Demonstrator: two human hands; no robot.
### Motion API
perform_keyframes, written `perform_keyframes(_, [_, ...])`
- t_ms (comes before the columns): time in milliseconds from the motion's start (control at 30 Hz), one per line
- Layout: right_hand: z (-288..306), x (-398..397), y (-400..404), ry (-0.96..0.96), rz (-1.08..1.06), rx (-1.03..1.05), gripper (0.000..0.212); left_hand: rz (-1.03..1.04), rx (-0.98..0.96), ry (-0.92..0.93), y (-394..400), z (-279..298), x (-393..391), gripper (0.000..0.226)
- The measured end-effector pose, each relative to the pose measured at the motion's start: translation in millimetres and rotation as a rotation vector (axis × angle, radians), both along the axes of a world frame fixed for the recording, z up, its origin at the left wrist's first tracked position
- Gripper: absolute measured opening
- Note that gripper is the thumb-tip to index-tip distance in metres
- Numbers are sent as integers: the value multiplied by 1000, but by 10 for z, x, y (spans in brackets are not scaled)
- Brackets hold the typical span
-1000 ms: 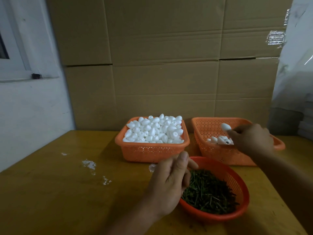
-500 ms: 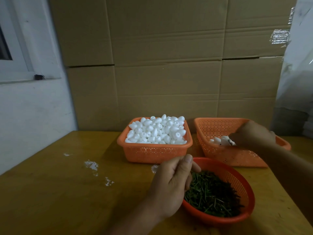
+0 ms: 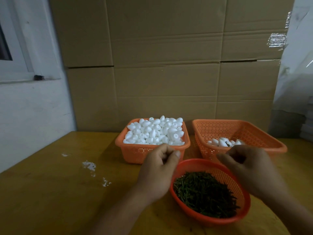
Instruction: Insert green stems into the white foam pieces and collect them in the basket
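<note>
A rectangular orange basket (image 3: 128, 150) at the back holds a heap of plain white foam pieces (image 3: 155, 131). To its right, a second orange basket (image 3: 254, 133) has a few foam pieces (image 3: 223, 142) on its floor. In front, a round orange bowl (image 3: 237, 181) is full of green stems (image 3: 205, 192). My left hand (image 3: 159, 172) hovers at the bowl's left rim with curled fingers and the thumb against the forefinger; its palm side is hidden. My right hand (image 3: 250, 168) hangs over the bowl's far right rim, loosely curled, with nothing visible in it.
The wooden table (image 3: 50, 192) carries white foam crumbs (image 3: 89, 165) at the left. Stacked cardboard boxes (image 3: 169, 65) stand directly behind the baskets. A white wall with a window frame is at the left, and plastic sheeting (image 3: 296, 65) at the right.
My right hand carried a foam piece into the right basket, let it go, and drew back over the stem bowl. My left hand rose slightly at the bowl's left rim.
</note>
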State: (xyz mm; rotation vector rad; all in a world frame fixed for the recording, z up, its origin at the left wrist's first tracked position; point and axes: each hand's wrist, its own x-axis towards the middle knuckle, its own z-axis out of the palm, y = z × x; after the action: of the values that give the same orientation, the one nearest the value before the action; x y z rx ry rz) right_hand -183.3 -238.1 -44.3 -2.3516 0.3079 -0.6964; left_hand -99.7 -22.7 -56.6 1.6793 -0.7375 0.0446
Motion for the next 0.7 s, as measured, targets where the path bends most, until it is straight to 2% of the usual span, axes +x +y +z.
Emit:
perform_keyframes(100, [-90,-79,117,11,14,-135,23,45,45,103,-7,235,344,24])
perform_keyframes(233, [-58,-148,140,-47,47,-166,18,194,249,31,-112,510,942,29])
perform_keyframes(300, [-51,-177,161,-52,70,-166,14,245,442,-25,-201,555,1170,34])
perform_keyframes(400, [-59,-196,177,-49,71,-143,13,286,851,-189,-343,538,1382,31])
perform_keyframes(500, [-74,-180,158,-31,55,-133,10,257,1207,-365,-476,500,1408,43])
perform_keyframes(600, [-87,-164,147,-10,56,-109,9,242,1299,-393,-580,512,1342,49])
perform_keyframes(700, [-93,-162,156,5,63,-90,11,245,1296,-302,-615,546,1290,51])
